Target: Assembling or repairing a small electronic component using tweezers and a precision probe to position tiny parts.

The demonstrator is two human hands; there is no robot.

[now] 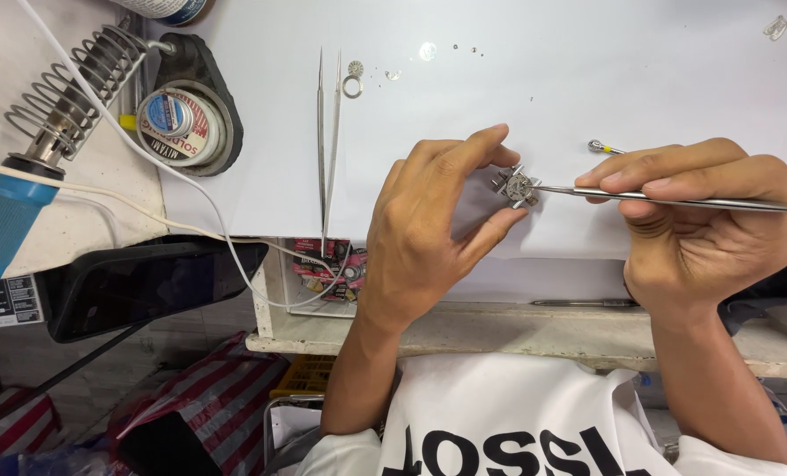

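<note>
Movement (519, 187) seemingly between both hands (429, 234)

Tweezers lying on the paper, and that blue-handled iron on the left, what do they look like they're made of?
Tweezers: bare polished metal, probably steel; thin silver blades with a bright sheen. Iron: the handle looks like matte blue plastic or rubber, with no glint; which one is unclear. It rests in a coiled wire holder that looks like dull grey metal. The paper is plain matte white.

Blue iron handle (1, 238), red-striped bag (195, 388)
</note>
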